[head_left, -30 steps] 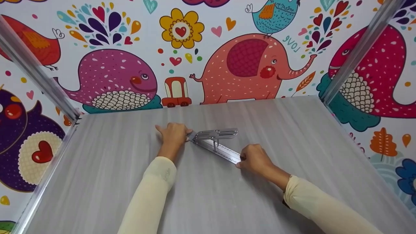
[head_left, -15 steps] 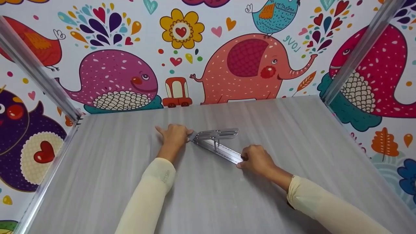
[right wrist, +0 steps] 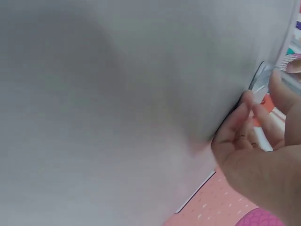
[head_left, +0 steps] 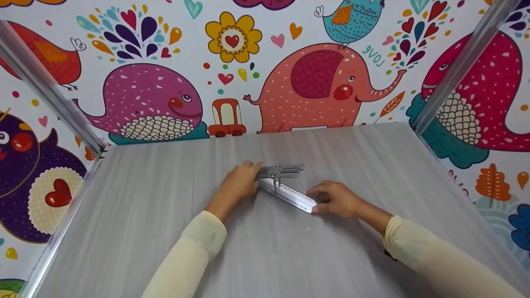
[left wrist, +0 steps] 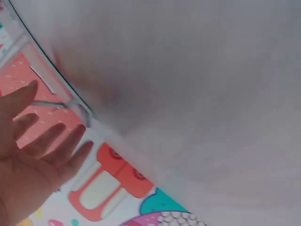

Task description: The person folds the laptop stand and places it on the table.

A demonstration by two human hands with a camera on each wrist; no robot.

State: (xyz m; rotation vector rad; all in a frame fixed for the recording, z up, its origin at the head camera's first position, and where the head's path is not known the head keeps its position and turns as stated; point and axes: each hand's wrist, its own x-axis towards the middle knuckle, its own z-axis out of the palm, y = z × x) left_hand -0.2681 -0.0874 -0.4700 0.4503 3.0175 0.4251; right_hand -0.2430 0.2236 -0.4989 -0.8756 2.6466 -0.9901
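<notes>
A grey folding stand (head_left: 285,198) lies slantwise on the table (head_left: 165,231). Its notched base runs down to the right, and a slotted plate (head_left: 283,170) is raised above it on a thin strut. My left hand (head_left: 240,182) is at the hinge end and hides it in the head view. Its fingers (left wrist: 70,148) look spread and relaxed in the left wrist view. At the base's other end, my right hand (head_left: 337,198) has thumb and forefinger at the two sides of the tip, holding it lightly. The right wrist view shows that tip between thumb and fingers (right wrist: 230,129).
Behind the table stands a wall with cartoon animal prints (head_left: 314,91). Metal posts rise at the back left (head_left: 54,91) and back right (head_left: 459,70) corners. A metal rail (head_left: 62,227) runs along the left edge.
My left hand has moved right and over the hinge end. The right hand has loosened its grip and shifted slightly right, uncovering the base's tip. The stand has barely moved.
</notes>
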